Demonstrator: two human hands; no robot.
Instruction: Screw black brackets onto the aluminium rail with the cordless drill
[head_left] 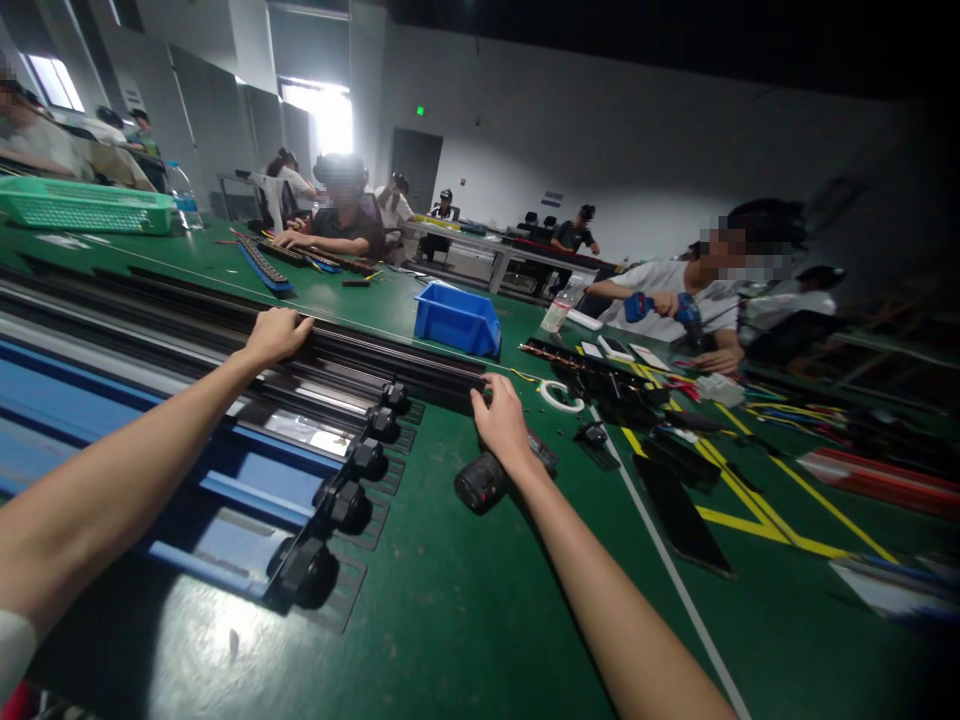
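Long black metal rails (390, 352) lie side by side across the green table. My left hand (274, 338) is closed over one black rail, its fingers partly hidden on the far side. At the rails' right end, my right hand (501, 415) has its thumb and curled fingers around the end of a black rail. Just under my right wrist lies a black cordless tool (481, 482), partly covered. Nearer to me are blue rails (262, 515) with black cable glands (349, 505) on flat end plates along their right ends.
A blue bin (457, 318) stands beyond the rails, a green basket (90, 208) at far left. To the right lie a white ring (561, 397), a black panel (682, 515) and loose wires (802, 415). Across the table a person holds a blue drill (664, 308).
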